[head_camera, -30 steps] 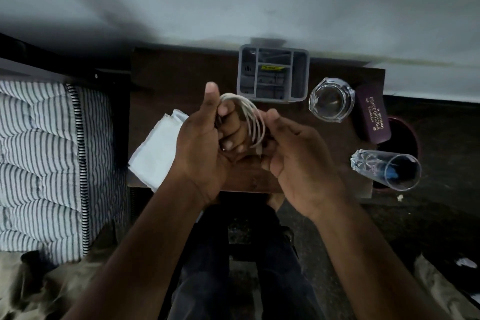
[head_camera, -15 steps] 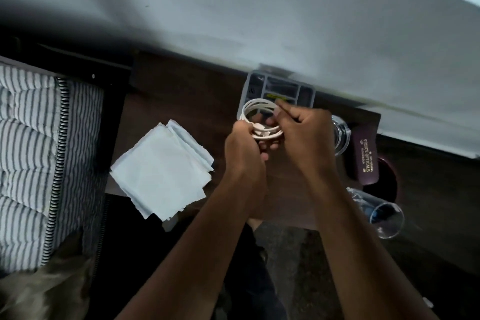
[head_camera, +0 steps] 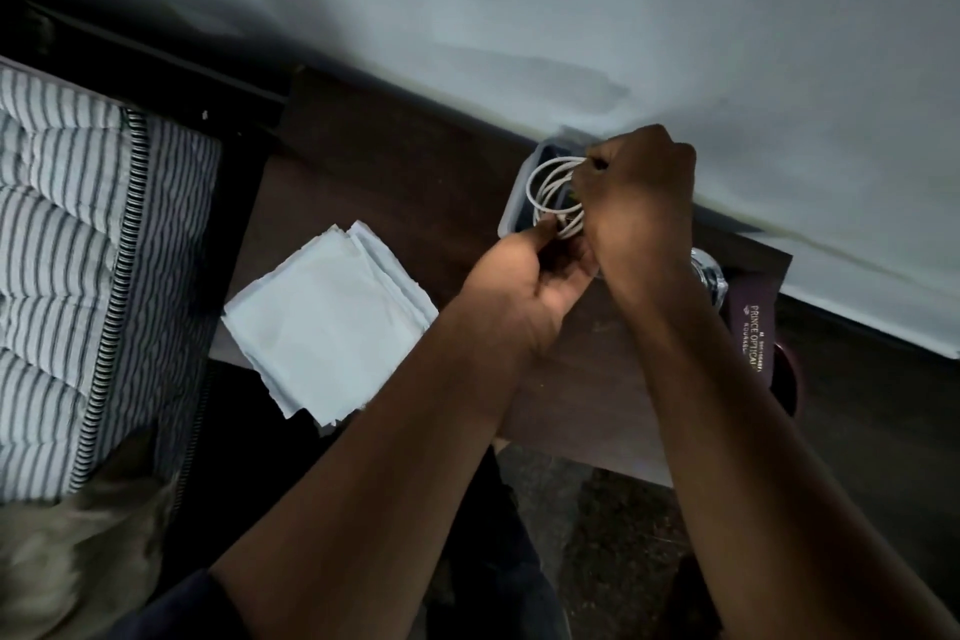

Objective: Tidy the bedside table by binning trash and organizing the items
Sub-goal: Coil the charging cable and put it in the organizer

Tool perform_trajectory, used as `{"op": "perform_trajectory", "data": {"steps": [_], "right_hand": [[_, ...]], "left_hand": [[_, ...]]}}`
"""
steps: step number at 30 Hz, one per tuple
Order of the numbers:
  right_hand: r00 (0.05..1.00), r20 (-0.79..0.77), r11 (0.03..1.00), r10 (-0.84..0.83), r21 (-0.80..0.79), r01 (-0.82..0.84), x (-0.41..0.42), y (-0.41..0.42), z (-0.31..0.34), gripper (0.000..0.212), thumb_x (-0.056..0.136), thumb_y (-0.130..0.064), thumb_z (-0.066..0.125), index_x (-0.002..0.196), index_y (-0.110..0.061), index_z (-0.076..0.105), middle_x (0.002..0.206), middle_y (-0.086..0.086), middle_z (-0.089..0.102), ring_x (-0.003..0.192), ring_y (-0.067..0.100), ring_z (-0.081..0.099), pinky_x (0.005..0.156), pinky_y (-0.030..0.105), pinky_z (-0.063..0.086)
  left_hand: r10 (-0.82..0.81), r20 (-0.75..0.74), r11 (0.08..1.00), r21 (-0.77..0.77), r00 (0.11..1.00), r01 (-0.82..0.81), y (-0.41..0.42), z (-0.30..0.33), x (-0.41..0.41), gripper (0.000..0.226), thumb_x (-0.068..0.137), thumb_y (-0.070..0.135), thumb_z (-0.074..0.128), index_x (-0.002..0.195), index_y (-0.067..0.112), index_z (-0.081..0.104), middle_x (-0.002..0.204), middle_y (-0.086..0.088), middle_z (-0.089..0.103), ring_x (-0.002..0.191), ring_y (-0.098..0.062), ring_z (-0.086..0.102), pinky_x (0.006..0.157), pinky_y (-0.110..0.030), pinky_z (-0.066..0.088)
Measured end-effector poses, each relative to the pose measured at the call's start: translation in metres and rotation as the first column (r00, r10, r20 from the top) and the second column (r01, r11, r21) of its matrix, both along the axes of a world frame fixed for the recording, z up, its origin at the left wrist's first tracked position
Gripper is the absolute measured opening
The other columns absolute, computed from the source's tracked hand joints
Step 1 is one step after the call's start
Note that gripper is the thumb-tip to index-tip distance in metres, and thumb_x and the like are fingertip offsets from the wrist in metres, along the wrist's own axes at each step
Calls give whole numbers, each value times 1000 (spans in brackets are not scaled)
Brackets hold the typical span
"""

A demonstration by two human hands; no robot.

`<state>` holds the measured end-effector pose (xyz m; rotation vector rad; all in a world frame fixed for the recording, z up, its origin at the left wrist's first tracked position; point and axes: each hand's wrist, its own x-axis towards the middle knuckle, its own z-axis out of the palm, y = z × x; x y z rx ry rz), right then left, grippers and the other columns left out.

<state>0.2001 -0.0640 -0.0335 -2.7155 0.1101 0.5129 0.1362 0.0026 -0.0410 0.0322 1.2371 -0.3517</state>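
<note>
A coiled white cable [head_camera: 551, 192] hangs over the grey organizer tray [head_camera: 511, 213] at the back of the dark wooden bedside table [head_camera: 395, 203]. My right hand [head_camera: 639, 208] grips the top and right side of the coil and covers most of the tray. My left hand [head_camera: 524, 286] pinches the coil's lower edge from below. A folded stack of white tissues [head_camera: 327, 322] lies on the table's left front part, overhanging the edge.
A clear glass [head_camera: 709, 276] and a maroon spectacle case [head_camera: 753, 327] sit right of my right wrist. A dark bin [head_camera: 787, 379] stands by the table's right end. A striped mattress [head_camera: 78, 276] lies at the left, the white wall behind.
Both hands have carried the coiled cable away from my body to the organizer tray at the back. The view has tilted, and the second glass at the right has dropped out of sight.
</note>
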Motion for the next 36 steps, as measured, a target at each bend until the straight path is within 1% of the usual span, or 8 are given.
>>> {"op": "perform_trajectory", "data": {"steps": [4,7,9,15,20,24,31,36], "right_hand": [[999,-9,994,45,-104,-46,3,8,1,22,94,-10,52,102,0,70,97,18,70,91,34,67,79,37,55],[999,-21,993,43,-109,-45,5,12,3,25,94,-8,52,110,-2,70,107,19,71,100,35,68,87,43,57],[999,-20,993,45,-106,-47,5,10,5,26,94,-9,54,113,-2,70,108,19,71,101,34,68,87,43,58],[999,-27,999,20,-43,-21,4,3,11,21,92,-16,60,102,-5,74,98,16,72,88,32,71,77,38,60],[999,-45,999,6,32,-4,5,10,-1,20,90,-11,56,91,2,70,83,14,67,71,27,58,61,28,41],[1000,-10,1000,-9,28,9,3,22,-7,23,93,-15,54,91,1,70,86,20,69,83,36,66,65,38,50],[988,151,996,-32,91,18,-18,34,-11,29,100,-17,53,75,-3,55,99,22,64,94,35,64,83,45,53],[968,227,990,111,-113,-87,-34,27,-21,37,104,-36,47,114,-10,70,119,14,56,117,32,49,95,41,42]], "left_hand": [[11,8,998,-62,1000,-11,5,-2,-3,20,101,2,52,87,-7,63,76,-21,69,75,-27,66,54,-40,62],[32,31,998,-60,999,-30,13,-5,-5,18,97,3,56,86,-9,65,70,-22,72,78,-29,68,75,-43,63],[24,21,999,-50,999,-23,17,-7,-4,25,97,14,62,89,-9,66,71,-23,73,78,-31,69,74,-43,64],[-34,-1,999,-26,999,34,10,-7,-2,21,100,13,60,99,-7,66,67,-21,74,52,-29,73,55,-37,64],[-18,-8,1000,-13,1000,18,16,-9,-2,17,101,9,57,104,-7,64,76,-23,72,72,-30,71,62,-40,65],[-69,26,997,21,997,69,19,-8,-8,25,102,7,51,85,-5,63,63,-19,72,61,-27,73,59,-43,64],[-108,33,989,110,994,104,24,-5,-13,23,104,7,51,121,-3,63,77,-16,72,66,-23,72,51,-36,62],[-207,11,951,237,978,199,23,-6,-22,28,100,21,60,103,-6,66,65,-12,75,54,-18,74,48,-35,62]]}}
